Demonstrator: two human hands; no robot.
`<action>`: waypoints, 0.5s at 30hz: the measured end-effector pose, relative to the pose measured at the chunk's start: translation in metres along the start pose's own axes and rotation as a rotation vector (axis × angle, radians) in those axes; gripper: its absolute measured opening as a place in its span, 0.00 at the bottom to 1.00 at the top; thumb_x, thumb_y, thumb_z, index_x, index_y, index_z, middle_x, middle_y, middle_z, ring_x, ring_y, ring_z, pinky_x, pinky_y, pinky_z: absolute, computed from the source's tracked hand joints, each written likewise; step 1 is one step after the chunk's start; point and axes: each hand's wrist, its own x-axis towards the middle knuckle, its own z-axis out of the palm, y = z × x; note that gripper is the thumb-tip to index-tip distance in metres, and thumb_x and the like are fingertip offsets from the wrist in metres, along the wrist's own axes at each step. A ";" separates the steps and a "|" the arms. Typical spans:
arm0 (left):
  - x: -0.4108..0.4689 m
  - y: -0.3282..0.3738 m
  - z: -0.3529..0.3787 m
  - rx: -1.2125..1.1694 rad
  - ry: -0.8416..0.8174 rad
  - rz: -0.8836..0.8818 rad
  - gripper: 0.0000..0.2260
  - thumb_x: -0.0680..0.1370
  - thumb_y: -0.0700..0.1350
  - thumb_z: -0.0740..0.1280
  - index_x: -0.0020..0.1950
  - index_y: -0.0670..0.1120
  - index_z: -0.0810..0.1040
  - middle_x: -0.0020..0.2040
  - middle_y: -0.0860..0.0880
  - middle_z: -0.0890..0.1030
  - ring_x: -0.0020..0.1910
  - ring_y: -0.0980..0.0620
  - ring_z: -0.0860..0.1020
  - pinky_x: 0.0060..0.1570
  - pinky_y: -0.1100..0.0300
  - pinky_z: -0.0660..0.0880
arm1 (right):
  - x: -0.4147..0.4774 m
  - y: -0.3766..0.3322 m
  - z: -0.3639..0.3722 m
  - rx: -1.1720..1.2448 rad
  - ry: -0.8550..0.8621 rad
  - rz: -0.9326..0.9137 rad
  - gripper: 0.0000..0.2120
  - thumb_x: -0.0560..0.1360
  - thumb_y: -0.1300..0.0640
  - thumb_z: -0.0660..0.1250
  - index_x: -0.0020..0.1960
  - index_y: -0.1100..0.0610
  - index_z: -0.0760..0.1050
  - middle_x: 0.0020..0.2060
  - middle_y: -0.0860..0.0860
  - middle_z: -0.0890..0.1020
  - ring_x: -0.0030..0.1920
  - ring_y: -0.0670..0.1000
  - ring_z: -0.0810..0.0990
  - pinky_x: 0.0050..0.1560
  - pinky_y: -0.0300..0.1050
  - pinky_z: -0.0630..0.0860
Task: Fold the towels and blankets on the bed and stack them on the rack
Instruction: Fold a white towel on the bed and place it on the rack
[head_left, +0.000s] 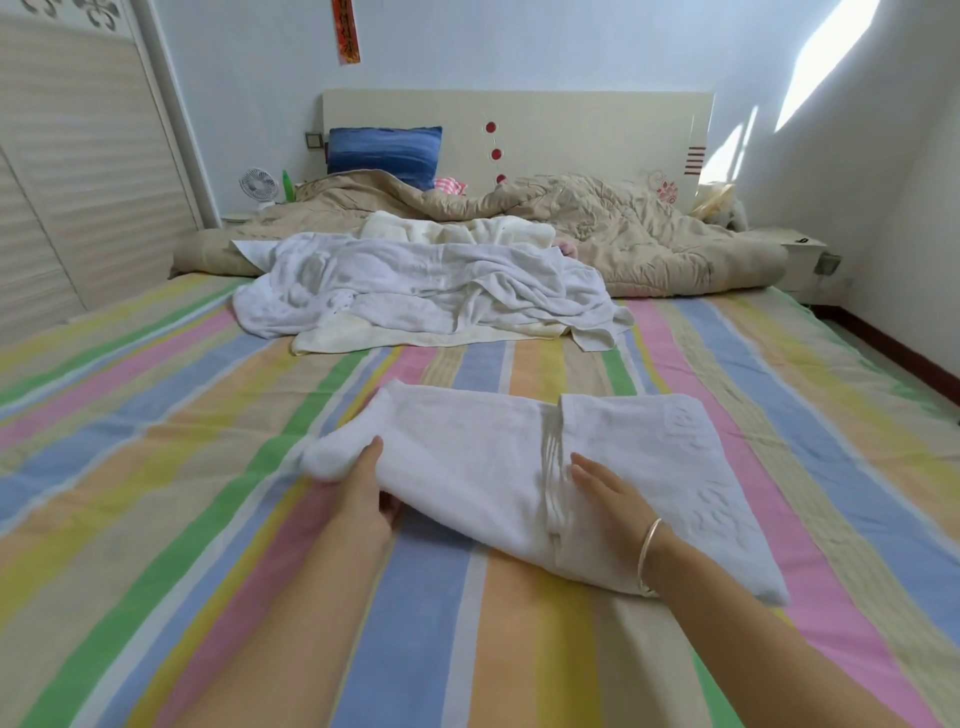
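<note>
Our left hand (366, 493) grips the 9 o'clock end of the white towel (467, 452), thumb on top. Our right hand (605, 486) presses flat on its middle, fingers straight. Towel lies on the striped bed (156, 467); rumpled towel pile (415, 280) at 12 o'clock.
</note>
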 end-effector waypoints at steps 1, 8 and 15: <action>0.000 0.000 0.011 0.028 0.003 0.044 0.21 0.75 0.50 0.71 0.67 0.49 0.72 0.61 0.45 0.80 0.56 0.45 0.80 0.57 0.46 0.77 | -0.003 -0.001 -0.005 0.089 0.014 0.014 0.20 0.80 0.49 0.63 0.71 0.49 0.68 0.67 0.44 0.72 0.67 0.44 0.68 0.71 0.41 0.58; -0.050 -0.006 0.127 0.769 -0.084 0.630 0.21 0.75 0.54 0.67 0.63 0.43 0.76 0.57 0.42 0.81 0.57 0.41 0.79 0.57 0.48 0.76 | -0.008 -0.010 -0.056 0.745 0.024 0.148 0.19 0.80 0.50 0.61 0.68 0.54 0.68 0.62 0.56 0.78 0.60 0.58 0.79 0.60 0.52 0.73; -0.127 -0.089 0.183 1.562 -0.787 1.156 0.16 0.71 0.49 0.60 0.54 0.48 0.81 0.51 0.41 0.81 0.56 0.39 0.75 0.51 0.53 0.71 | -0.011 0.000 -0.146 1.068 0.043 0.137 0.49 0.49 0.41 0.82 0.64 0.64 0.74 0.58 0.63 0.80 0.55 0.64 0.81 0.50 0.59 0.80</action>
